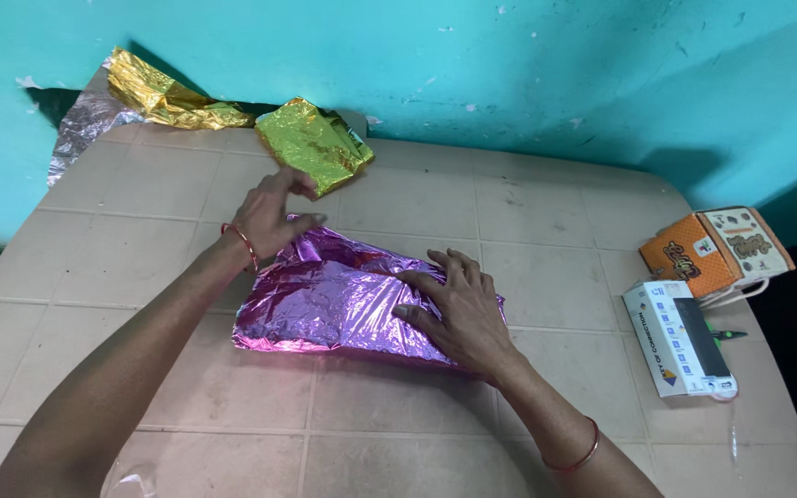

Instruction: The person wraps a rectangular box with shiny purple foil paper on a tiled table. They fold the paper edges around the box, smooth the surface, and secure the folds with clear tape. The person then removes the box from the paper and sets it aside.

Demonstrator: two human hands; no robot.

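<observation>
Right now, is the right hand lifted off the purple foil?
No, the right hand lies flat on the purple foil, pressing it on the table.

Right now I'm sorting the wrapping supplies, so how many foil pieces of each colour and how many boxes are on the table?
Pink foil: 1
Gold foil: 1
Green-gold foil: 1
Silver foil: 1
Orange box: 1
White box: 1
Total: 6
</observation>
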